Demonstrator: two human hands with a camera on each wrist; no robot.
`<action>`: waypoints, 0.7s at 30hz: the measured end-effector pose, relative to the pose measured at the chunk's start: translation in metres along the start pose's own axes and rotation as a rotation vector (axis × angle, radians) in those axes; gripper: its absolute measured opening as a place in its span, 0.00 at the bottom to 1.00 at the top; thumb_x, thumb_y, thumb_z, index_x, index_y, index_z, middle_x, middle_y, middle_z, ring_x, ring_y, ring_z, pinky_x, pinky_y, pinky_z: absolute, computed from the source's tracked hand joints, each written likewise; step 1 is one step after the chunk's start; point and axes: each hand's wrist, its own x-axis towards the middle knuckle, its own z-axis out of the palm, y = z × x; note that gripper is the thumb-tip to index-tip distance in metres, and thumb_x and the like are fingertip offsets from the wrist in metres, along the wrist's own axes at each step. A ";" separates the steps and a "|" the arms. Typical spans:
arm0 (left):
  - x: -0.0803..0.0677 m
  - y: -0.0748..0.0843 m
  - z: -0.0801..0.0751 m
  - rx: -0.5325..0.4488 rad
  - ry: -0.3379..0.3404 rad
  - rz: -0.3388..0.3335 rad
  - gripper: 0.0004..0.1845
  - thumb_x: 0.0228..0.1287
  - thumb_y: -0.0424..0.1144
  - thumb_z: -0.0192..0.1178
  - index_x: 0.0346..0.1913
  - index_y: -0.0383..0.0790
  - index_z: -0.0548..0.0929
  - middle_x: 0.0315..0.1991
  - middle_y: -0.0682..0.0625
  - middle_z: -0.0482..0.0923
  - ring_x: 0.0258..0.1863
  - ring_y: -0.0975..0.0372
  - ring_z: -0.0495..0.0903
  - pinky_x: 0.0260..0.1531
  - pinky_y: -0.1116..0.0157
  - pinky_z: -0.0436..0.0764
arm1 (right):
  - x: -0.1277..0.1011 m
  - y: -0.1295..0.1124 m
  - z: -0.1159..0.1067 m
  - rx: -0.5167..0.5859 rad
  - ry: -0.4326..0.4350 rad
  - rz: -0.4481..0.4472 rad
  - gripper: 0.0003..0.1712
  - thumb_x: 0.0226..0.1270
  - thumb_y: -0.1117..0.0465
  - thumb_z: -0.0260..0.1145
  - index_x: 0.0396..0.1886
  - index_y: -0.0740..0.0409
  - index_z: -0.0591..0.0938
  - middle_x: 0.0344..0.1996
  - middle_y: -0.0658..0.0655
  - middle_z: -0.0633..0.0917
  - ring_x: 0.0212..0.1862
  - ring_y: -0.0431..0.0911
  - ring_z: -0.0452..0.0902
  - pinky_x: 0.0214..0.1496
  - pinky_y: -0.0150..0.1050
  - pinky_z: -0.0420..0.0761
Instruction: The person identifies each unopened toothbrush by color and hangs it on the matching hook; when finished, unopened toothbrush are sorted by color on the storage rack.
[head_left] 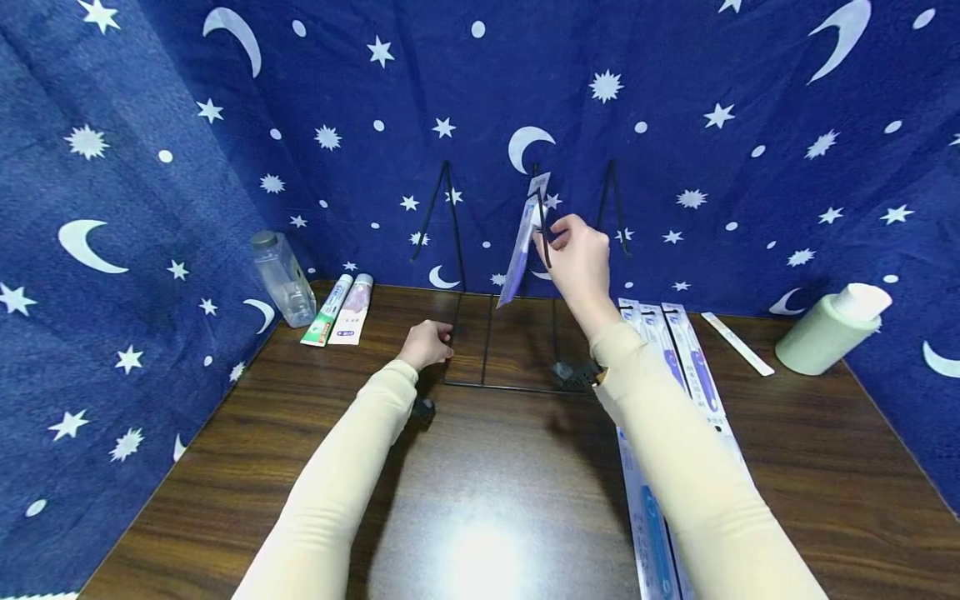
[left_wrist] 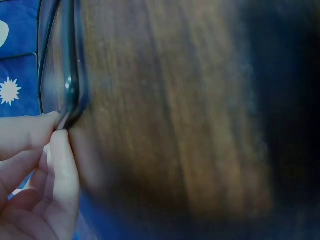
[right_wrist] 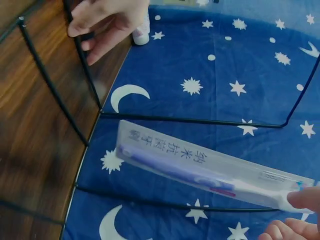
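Note:
A black wire rack stands on the wooden table against the blue cloth, with bent prongs rising at its back. My left hand pinches the left side of its base; in the left wrist view, thumb and finger meet at a bent rod. Up at the middle prong, my right hand pinches a packaged toothbrush, purple-handled in a clear sleeve. The package slants down to the left beside the prong. In the right wrist view, the thumb lies over its brush-head end.
More packaged toothbrushes lie in rows at right, partly under my right sleeve. Beyond them are a narrow white strip and a pale green bottle. Two tubes and a clear bottle stand or lie at back left.

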 end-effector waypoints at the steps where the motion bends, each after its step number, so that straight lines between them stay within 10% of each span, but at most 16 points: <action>1: 0.000 0.000 0.000 -0.007 -0.002 0.003 0.28 0.47 0.24 0.64 0.57 0.31 0.78 0.43 0.41 0.82 0.17 0.69 0.76 0.22 0.75 0.80 | -0.002 0.001 -0.004 -0.003 -0.011 -0.003 0.13 0.55 0.60 0.69 0.33 0.67 0.82 0.22 0.61 0.86 0.26 0.53 0.82 0.33 0.46 0.79; 21: 0.000 0.001 0.000 0.034 -0.003 0.027 0.29 0.47 0.25 0.64 0.58 0.30 0.77 0.44 0.41 0.82 0.16 0.69 0.77 0.22 0.74 0.80 | -0.050 0.081 -0.085 -0.213 -0.064 -0.067 0.11 0.57 0.62 0.65 0.30 0.69 0.83 0.24 0.65 0.83 0.29 0.56 0.78 0.36 0.50 0.75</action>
